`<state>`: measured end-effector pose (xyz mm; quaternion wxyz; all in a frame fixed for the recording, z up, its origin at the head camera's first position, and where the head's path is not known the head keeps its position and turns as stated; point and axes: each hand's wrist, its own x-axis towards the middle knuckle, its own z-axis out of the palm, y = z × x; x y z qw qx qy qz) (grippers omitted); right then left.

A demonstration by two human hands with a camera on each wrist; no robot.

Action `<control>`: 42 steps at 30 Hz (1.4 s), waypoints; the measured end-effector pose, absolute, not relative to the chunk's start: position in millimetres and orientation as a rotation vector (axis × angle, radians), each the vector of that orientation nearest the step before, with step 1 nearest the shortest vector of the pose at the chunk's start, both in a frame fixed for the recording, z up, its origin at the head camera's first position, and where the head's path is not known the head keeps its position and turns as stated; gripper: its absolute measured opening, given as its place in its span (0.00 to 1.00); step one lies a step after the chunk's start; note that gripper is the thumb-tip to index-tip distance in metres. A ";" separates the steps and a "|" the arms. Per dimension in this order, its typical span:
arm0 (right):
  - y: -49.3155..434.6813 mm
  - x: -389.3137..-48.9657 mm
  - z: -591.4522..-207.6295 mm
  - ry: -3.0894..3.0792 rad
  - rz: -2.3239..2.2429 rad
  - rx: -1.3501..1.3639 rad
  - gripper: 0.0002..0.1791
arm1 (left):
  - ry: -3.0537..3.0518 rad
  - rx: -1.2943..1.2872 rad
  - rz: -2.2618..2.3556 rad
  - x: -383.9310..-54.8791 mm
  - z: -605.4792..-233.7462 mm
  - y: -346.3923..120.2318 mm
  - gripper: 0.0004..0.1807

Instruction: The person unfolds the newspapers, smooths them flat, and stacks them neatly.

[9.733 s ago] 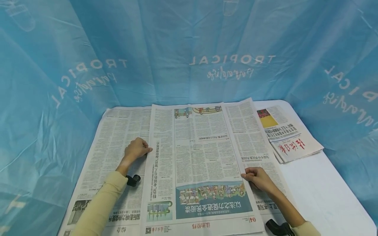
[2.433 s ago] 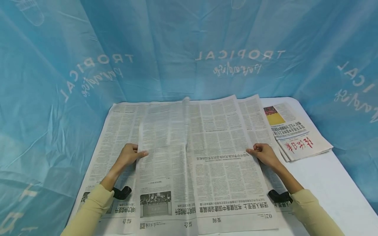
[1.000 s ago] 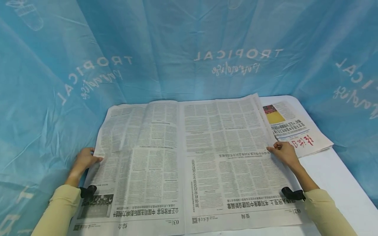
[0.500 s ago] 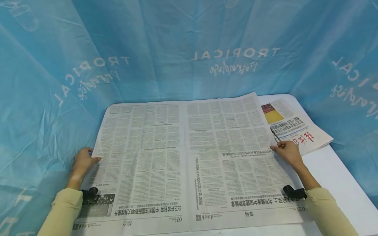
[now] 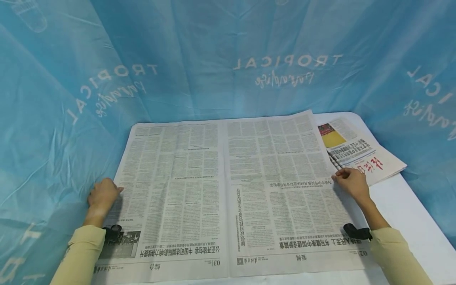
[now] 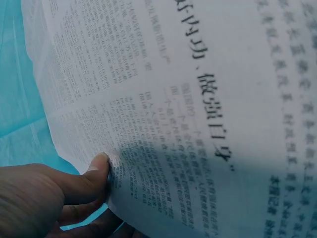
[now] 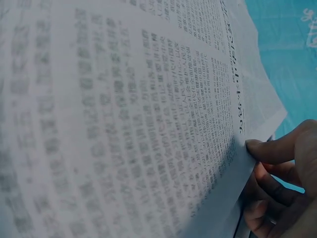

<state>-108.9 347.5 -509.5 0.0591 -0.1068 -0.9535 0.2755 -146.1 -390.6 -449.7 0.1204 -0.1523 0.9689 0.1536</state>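
Observation:
A newspaper [image 5: 189, 198] lies spread wide on the table, its centre fold running between two printed pages. At its left edge my left hand [image 5: 105, 198] pinches the paper; in the left wrist view the thumb [image 6: 98, 163] is on top and the fingers pass behind the edge. My right hand [image 5: 353, 185] pinches the opposite edge, its thumb [image 7: 255, 146] on the page and other fingers curled beneath in the right wrist view. Both forearms wear pale yellow sleeves, with a black wrist device [image 5: 356, 231] at each wrist.
A folded newspaper [image 5: 381, 162] with red lettering lies at the right, partly behind the spread one. White tabletop [image 5: 402, 213] shows along the right side. A blue curtain [image 5: 228, 59] with printed words encloses the left, back and right.
The illustrated page gave way to text pages as the hands drew the newspaper's edges apart. The bulging left page has since settled flatter. Over the last half second the hands have barely moved.

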 end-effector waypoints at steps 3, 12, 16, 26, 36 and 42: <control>346.8 -107.8 -509.9 -2.885 0.833 -0.348 0.10 | 2.835 -0.438 0.471 -144.2 -450.0 -391.7 0.21; 343.6 -110.3 -507.9 -2.877 0.839 -0.375 0.11 | 2.925 -0.405 0.440 -142.1 -445.3 -390.1 0.19; 343.2 -112.6 -506.8 -2.877 0.842 -0.363 0.11 | 2.939 -0.409 0.400 -139.9 -446.0 -389.8 0.20; 341.6 -110.7 -504.4 -2.889 0.794 -0.329 0.10 | 2.986 -0.424 0.314 -139.4 -449.5 -388.9 0.21; 350.1 -110.9 -497.8 -2.945 0.580 -0.260 0.10 | 3.150 -0.339 0.328 -136.1 -448.7 -369.7 0.16; 375.0 -108.3 -488.4 -3.036 0.356 -0.111 0.13 | 3.257 -0.002 0.680 -141.9 -453.0 -342.4 0.11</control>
